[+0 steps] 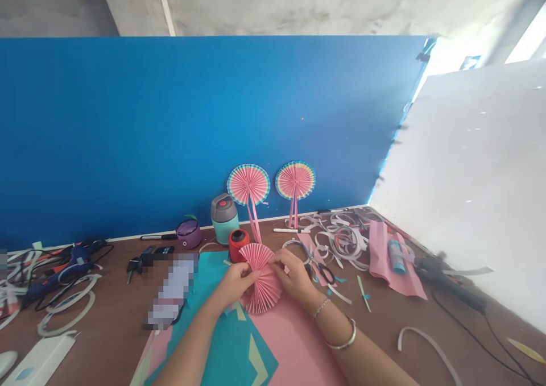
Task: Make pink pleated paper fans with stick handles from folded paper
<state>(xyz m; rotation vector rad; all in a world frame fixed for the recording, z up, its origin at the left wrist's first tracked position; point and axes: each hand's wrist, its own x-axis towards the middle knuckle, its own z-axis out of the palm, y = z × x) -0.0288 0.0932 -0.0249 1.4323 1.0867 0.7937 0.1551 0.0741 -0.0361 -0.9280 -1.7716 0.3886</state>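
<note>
pinched by left hand (pixel 236 282) and right hand (pixel 293 273), the pink fan (pixel 265 295) is held, apparently to keep it spread; scissors (pixel 317 263) are laid to its right.

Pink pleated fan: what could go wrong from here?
1. The pink pleated fan is thin folded paper held by the left hand and right hand; uneven pulling might crease or tear it.
2. The scissors lie close beside the right hand, which could brush them.
3. The red container stands just behind the fan and might get bumped.
</note>
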